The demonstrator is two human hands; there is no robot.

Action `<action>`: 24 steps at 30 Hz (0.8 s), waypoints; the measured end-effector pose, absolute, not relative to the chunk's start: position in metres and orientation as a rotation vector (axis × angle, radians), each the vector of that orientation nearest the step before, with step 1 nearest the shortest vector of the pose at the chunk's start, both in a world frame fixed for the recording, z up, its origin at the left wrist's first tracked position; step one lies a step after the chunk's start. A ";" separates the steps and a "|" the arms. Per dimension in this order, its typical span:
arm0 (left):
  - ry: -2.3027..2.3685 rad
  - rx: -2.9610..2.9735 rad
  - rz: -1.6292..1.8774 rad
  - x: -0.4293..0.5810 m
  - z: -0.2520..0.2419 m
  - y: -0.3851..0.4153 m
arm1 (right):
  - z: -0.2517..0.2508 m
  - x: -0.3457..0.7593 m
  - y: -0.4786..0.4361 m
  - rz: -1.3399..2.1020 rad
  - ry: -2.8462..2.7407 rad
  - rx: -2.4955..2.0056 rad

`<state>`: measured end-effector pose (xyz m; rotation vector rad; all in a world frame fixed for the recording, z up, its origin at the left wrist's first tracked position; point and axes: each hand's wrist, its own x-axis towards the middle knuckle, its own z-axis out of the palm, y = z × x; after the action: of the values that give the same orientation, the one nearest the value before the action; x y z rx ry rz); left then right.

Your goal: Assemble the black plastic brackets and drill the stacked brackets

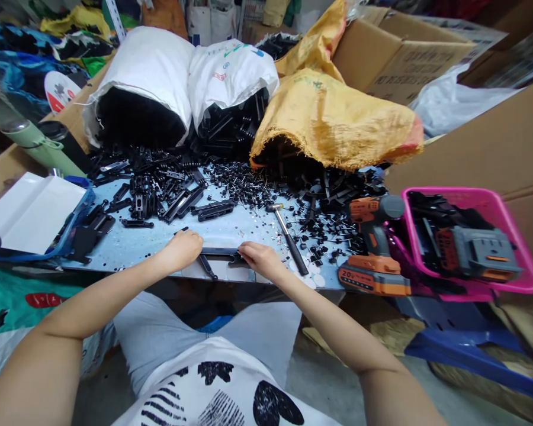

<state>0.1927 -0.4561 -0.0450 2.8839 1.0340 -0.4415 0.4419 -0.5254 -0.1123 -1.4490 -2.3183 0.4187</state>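
A long black bar [220, 252] lies level near the front edge of the blue tabletop, between my two hands. My left hand [184, 248] is closed round its left end, and a thin dark tip sticks up past the fingers. At the other end, the fingers of my right hand [256, 258] pinch the bar. A smaller black arm [208, 267] slants down from beneath the bar, beside my left hand. Loose black parts [214, 209] lie just beyond the hands.
A hammer [288, 239] lies right of my right hand, then an orange cordless drill [373, 248] and a pink basket [524, 272]. White sacks [153, 71] and a yellow sack [328, 118] spill black parts at the back. A blue tray [77, 222] stands left.
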 end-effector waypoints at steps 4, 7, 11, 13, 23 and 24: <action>1.048 2.911 -0.463 0.200 -0.045 -0.461 | -0.118 0.442 -0.528 0.336 -2.338 -1.453; 1.091 2.927 -0.459 0.212 -0.045 -0.466 | -0.118 0.437 -0.527 0.289 -2.325 -1.388; 1.139 2.825 -0.393 0.219 -0.047 -0.464 | -0.116 0.414 -0.519 0.268 -2.278 -1.273; 1.241 2.725 -0.343 0.211 -0.049 -0.464 | -0.117 0.398 -0.512 0.256 -2.277 -1.195; 1.697 2.091 -0.254 0.219 -0.106 -0.525 | -0.134 0.372 -0.501 0.397 -2.498 -1.086; 1.762 2.061 -0.198 0.226 -0.111 -0.529 | -0.135 0.371 -0.501 0.415 -2.485 -1.082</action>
<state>0.2265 -0.5286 -0.1111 2.0607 1.7622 -0.1980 0.3714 -0.5012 -0.1353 -1.0822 -2.4854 0.4145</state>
